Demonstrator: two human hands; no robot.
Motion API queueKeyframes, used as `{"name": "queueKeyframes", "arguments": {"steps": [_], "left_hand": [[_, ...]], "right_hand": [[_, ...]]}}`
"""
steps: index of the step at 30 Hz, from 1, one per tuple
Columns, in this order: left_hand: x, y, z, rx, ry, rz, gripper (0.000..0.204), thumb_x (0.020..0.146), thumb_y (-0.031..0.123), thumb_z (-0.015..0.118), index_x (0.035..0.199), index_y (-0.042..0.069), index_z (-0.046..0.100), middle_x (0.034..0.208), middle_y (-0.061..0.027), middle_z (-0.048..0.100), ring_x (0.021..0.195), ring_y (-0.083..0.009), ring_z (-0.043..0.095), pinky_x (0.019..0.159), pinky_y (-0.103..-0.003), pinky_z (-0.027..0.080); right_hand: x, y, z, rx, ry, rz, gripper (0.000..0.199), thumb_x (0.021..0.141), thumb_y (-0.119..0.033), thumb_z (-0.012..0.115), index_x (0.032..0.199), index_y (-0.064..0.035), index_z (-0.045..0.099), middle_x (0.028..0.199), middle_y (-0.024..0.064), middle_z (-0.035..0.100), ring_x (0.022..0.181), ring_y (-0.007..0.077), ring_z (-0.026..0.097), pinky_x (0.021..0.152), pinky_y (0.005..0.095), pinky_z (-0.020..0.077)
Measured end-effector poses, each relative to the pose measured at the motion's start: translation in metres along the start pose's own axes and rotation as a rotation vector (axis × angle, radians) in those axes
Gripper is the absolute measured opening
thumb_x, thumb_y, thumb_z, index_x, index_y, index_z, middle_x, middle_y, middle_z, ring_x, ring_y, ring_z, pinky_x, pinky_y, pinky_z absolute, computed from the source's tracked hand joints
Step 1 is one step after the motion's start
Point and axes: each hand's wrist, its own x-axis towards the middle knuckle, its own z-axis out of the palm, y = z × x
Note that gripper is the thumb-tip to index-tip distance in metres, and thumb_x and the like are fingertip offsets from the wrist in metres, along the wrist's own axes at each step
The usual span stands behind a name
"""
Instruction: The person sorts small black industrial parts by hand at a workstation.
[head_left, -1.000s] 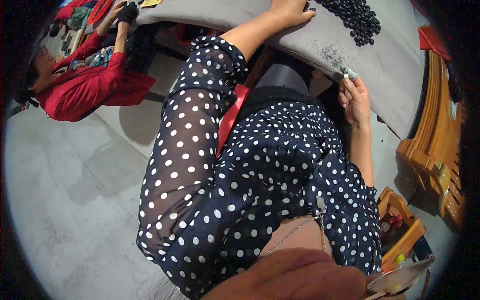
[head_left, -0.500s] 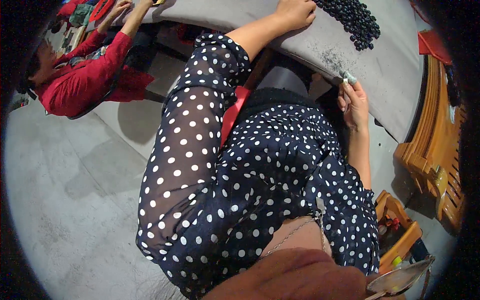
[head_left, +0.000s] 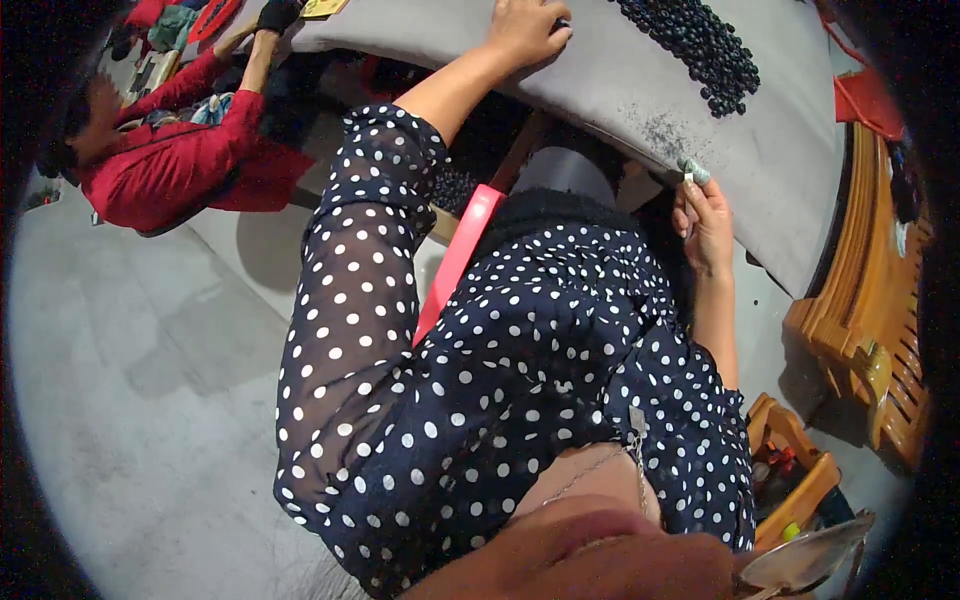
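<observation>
My left hand (head_left: 528, 34) is over the grey-covered table (head_left: 600, 80), its fingers closed with a small round dark piece (head_left: 562, 24) showing at the fingertips. At the table's near edge, my right hand (head_left: 708, 222) is closed in a pinch. A pale grey-green wrapped bit (head_left: 695, 171) shows at its fingertips; whether it is a finger covering or a held thing I cannot tell. Fine dark crumbs (head_left: 662, 135) lie on the cover just beyond that hand. Farther right spreads a heap of small shiny black pieces (head_left: 705, 55).
A red-pink strip (head_left: 462, 262) slants beside my lap. Under the table, more dark pieces (head_left: 455, 190) show. Wooden slatted furniture (head_left: 865, 320) and a wooden crate (head_left: 800, 500) stand at the right. At the far left a person in red (head_left: 180, 165) works at the same table.
My left hand has moved left along the table, and a small dark piece now shows in its fingers. My right hand stays nearly in place. The view has shifted slightly.
</observation>
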Motion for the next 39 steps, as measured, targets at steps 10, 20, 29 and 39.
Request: {"name": "queueKeyframes", "arguments": {"steps": [10, 20, 29, 39], "left_hand": [[0.054, -0.002, 0.009, 0.208, -0.431, -0.251, 0.069, 0.075, 0.041, 0.065, 0.134, 0.015, 0.039, 0.144, -0.0183, 0.029, 0.133, -0.039, 0.025, 0.102, -0.056, 0.028], [0.05, -0.043, 0.025, -0.049, -0.423, -0.034, 0.041, 0.074, 0.035, 0.065, 0.102, 0.005, 0.059, 0.115, -0.0209, 0.048, 0.11, -0.0416, 0.044, 0.09, -0.049, 0.041], [0.045, -0.022, 0.018, -0.05, -0.195, -0.013, 0.037, 0.075, 0.035, 0.065, 0.094, 0.005, 0.06, 0.11, -0.0203, 0.053, 0.105, -0.0397, 0.048, 0.085, -0.05, 0.043], [0.016, -0.004, -0.022, -0.144, -0.387, -0.087, 0.042, 0.075, 0.04, 0.065, 0.098, 0.005, 0.061, 0.108, -0.0202, 0.056, 0.107, -0.0377, 0.049, 0.089, -0.05, 0.041]], "right_hand": [[-0.002, 0.007, -0.001, -0.054, 0.038, 0.049, 0.015, 0.09, -0.014, 0.056, 0.101, -0.0036, 0.054, 0.073, 0.0025, 0.052, 0.046, 0.0068, 0.042, 0.038, 0.0179, 0.0327], [0.0, 0.007, -0.001, -0.012, 0.002, 0.022, 0.013, 0.089, -0.013, 0.057, 0.098, -0.0041, 0.055, 0.07, -0.0002, 0.051, 0.046, 0.0063, 0.043, 0.039, 0.018, 0.0338], [-0.003, 0.007, 0.001, -0.025, -0.002, 0.042, 0.014, 0.088, -0.014, 0.058, 0.099, -0.0049, 0.055, 0.07, 0.0001, 0.052, 0.046, 0.0062, 0.044, 0.038, 0.0181, 0.0336], [-0.001, 0.008, -0.003, 0.012, -0.007, 0.05, 0.016, 0.089, -0.013, 0.058, 0.102, -0.0043, 0.055, 0.067, -0.0007, 0.05, 0.046, 0.0067, 0.044, 0.039, 0.0187, 0.0339]]}}
